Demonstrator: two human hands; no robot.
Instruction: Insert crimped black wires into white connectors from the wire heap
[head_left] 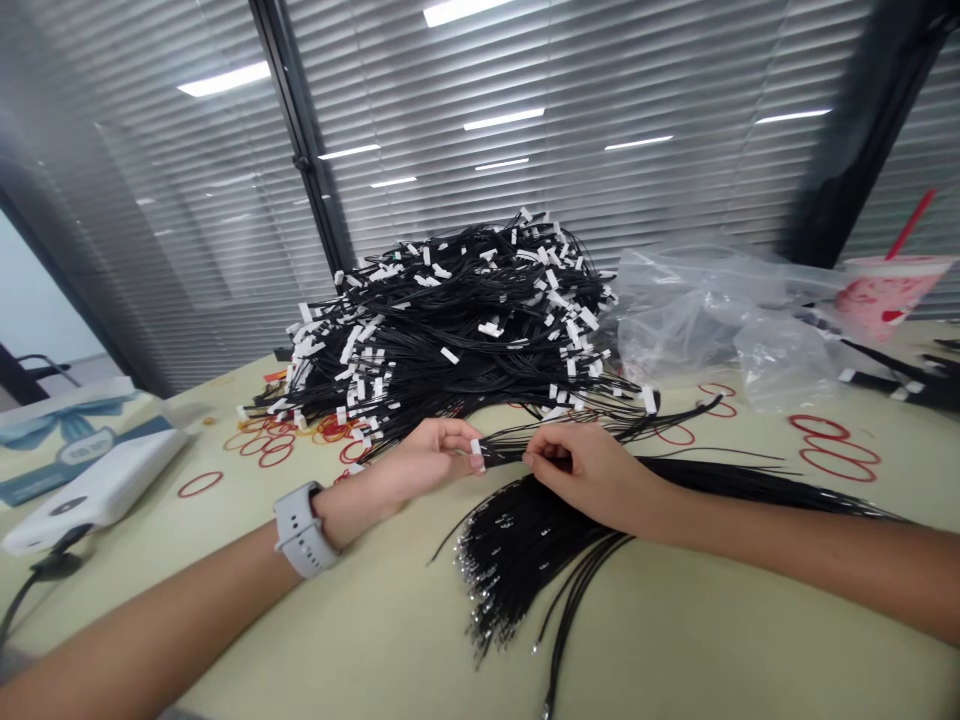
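My left hand (439, 458), below a grey watch strap, pinches a small white connector (478, 454) at the end of thin black wires. Just to its right, my right hand (585, 465) is closed, thumb against fingers, on black wires (510, 443) that run between the hands. Beneath my right hand lies a fanned bundle of black wires (517, 540) with shiny metal tips at its left end. Behind both hands rises a large pile of black cables (465, 370) with white connectors.
Red rubber bands (200, 484) are scattered on the pale table (360, 640). A white device (97, 490) with a plugged-in black cable lies at left. Clear plastic bags (690, 320) and a pink cup (889, 295) with a red straw are at back right, before window blinds.
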